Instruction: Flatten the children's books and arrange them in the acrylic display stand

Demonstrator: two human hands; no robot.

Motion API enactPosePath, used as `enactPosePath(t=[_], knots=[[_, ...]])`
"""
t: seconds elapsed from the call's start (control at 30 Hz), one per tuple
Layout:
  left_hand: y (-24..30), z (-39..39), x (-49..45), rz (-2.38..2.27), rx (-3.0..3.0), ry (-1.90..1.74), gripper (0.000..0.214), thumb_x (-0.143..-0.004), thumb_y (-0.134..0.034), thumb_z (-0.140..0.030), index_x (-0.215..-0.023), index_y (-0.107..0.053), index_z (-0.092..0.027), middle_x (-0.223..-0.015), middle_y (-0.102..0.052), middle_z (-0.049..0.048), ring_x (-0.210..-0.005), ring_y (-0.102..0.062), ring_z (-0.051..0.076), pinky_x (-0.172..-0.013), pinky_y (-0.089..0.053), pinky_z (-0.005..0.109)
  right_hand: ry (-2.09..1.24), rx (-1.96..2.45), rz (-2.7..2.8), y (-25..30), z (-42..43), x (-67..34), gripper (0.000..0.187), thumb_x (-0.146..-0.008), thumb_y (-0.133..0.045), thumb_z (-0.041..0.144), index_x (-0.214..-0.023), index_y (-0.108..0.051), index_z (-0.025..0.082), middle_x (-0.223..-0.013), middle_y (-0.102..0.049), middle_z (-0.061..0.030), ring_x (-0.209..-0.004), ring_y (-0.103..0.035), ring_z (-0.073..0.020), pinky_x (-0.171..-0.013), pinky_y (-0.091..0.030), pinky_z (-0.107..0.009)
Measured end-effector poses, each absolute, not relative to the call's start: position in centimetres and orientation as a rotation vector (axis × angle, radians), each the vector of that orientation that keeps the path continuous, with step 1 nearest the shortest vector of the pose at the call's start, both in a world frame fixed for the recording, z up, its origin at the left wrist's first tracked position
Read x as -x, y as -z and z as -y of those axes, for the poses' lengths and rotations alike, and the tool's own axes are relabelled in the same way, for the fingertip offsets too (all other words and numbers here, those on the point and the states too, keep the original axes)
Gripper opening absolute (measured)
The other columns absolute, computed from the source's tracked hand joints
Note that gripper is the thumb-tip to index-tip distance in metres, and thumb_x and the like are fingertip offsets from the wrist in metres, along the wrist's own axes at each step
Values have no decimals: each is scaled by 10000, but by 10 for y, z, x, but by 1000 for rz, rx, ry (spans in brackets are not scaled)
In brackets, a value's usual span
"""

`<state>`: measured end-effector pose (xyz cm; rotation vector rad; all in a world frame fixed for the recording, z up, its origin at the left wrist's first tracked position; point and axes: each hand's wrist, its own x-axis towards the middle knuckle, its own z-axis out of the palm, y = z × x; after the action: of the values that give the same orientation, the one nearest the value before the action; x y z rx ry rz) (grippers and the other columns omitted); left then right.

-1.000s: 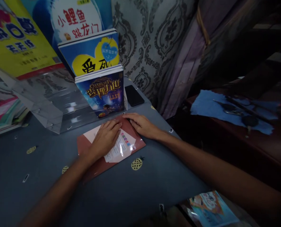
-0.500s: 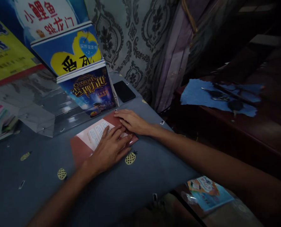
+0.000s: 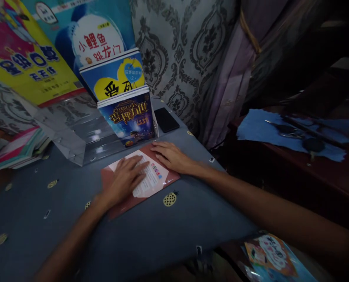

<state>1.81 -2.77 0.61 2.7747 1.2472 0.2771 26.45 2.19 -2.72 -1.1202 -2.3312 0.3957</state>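
Note:
A thin reddish-brown book (image 3: pixel 168 179) with a pale printed panel lies flat on the grey-blue tablecloth (image 3: pixel 151 235). My left hand (image 3: pixel 124 181) rests palm down on its middle, fingers stretched out over the panel. My right hand (image 3: pixel 171 156) lies flat on the book's far right corner, fingers together and extended. Neither hand grips anything. Just behind the book stands a dark blue book (image 3: pixel 129 119) upright in a clear acrylic rack (image 3: pixel 74 137).
More books stand in the rack, blue-and-yellow (image 3: pixel 114 76) and yellow (image 3: pixel 27 66). A black phone (image 3: pixel 166 119) lies by the curtain (image 3: pixel 221 70). A book pile (image 3: pixel 18 149) sits at left. A dark wooden table with blue cloth (image 3: pixel 280 133) stands right. A picture book (image 3: pixel 274 258) lies below.
My left hand slid left and back along the book cover, uncovering the panel's right end. My right hand stayed on the far corner. The view swung back rightward.

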Motion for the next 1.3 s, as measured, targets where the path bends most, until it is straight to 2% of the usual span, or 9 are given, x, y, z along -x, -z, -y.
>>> enactPosePath(t=[0.17,0.3,0.37,0.43,0.63,0.83,1.03,1.17,1.3], knots=[[-3,25,43,-1593,-2615,-376,471,-1064,-336,-442,-1395,-579,-211,-1403,-597,120,-1278,-555,285,-1089,-455,505,-218,1169,2384,20,12,-270,356,-1019,-435,227,-1301,-645,165,-1426,-588,-163,-1306,-552,-296,-1058,-469,-506],[-3,31,56,-1670,-2609,-431,483,-1062,-320,-446,-1329,-621,-179,-1285,-647,130,-1156,-595,279,-1002,-507,468,-54,1339,2383,11,41,-275,299,-1012,-444,226,-1136,-703,143,-1046,-670,-143,-936,-645,-270,-798,-531,-395],[-6,33,55,-1690,-2640,-392,476,-1061,-314,-435,-1301,-638,-181,-1236,-656,131,-1112,-608,276,-948,-526,445,-47,1371,2382,8,54,-277,268,-1004,-457,218,-1079,-708,159,-953,-651,-105,-785,-633,-223,-660,-491,-325],[-12,36,54,-1706,-2652,-318,473,-1058,-312,-433,-1273,-653,-185,-1191,-661,131,-1077,-625,275,-890,-538,418,-66,1375,2364,6,61,-278,246,-996,-474,217,-1074,-704,175,-933,-645,-82,-725,-626,-195,-606,-458,-297],[-34,45,55,-1685,-2519,-58,430,-1032,-372,-485,-1094,-718,-237,-1060,-738,76,-938,-696,249,-755,-522,330,-210,1334,2267,5,54,-275,258,-987,-467,188,-1022,-723,188,-923,-655,-72,-811,-657,-195,-701,-500,-296],[-44,51,47,-1627,-2418,40,412,-1011,-410,-459,-1250,-682,-260,-1077,-780,63,-949,-732,254,-774,-536,330,-335,1184,2250,8,47,-267,271,-971,-472,167,-1088,-715,177,-1017,-679,-104,-931,-669,-220,-830,-557,-360],[-35,49,52,-1593,-2448,-73,393,-1005,-427,-459,-1241,-682,-274,-1087,-778,60,-928,-736,258,-780,-546,361,-232,1033,2359,16,78,-281,249,-979,-549,273,-1171,-690,203,-1219,-666,-159,-1062,-639,-298,-863,-554,-482],[-37,48,54,-1622,-2454,-43,386,-1002,-442,-456,-1237,-680,-264,-1058,-773,65,-918,-730,261,-778,-545,358,-291,994,2426,18,84,-289,381,-945,-648,397,-1291,-649,237,-1336,-623,-163,-1185,-605,-324,-937,-534,-518],[-44,69,41,-1731,-2494,78,373,-1011,-445,-447,-1242,-661,-248,-1115,-733,99,-982,-700,315,-791,-552,421,-337,998,2435,19,78,-291,439,-930,-668,459,-1305,-646,232,-1402,-582,-173,-1247,-575,-335,-990,-514,-535]])
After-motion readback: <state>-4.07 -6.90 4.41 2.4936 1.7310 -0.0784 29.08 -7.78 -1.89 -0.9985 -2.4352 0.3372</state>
